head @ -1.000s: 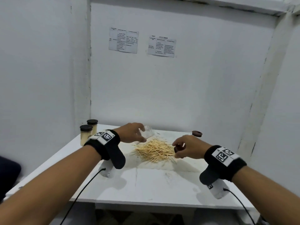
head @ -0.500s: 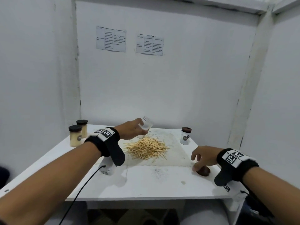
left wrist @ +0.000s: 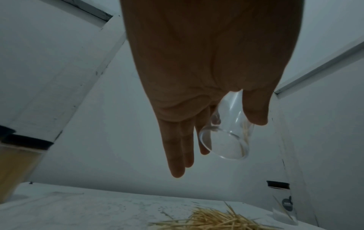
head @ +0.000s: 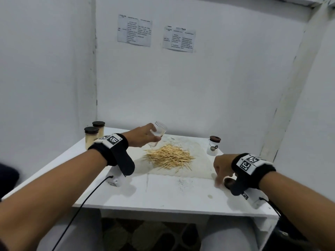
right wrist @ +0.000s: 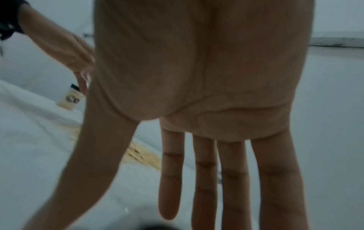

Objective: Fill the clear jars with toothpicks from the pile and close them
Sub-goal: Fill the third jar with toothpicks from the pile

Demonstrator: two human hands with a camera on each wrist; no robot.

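Note:
My left hand (head: 151,137) holds an open, empty clear jar (head: 159,131) tilted in the air, just behind the left side of the toothpick pile (head: 168,157). In the left wrist view the thumb and a finger pinch the jar (left wrist: 226,137) while the other fingers (left wrist: 177,155) point straight down. My right hand (head: 220,178) hovers at the front right of the table, over a dark round lid (head: 228,182) lying on the surface. Its fingers (right wrist: 204,186) are straight and spread and hold nothing.
Two toothpick-filled jars with dark lids (head: 91,137) stand at the back left. A lidded, nearly empty jar (head: 213,145) stands at the back right. White walls enclose the white table (head: 163,192) on three sides. A cable hangs from each wrist camera.
My right hand carried the dark lid from beside the pile to the front right, set it on the table and opened. My left hand kept the jar and raised it slightly.

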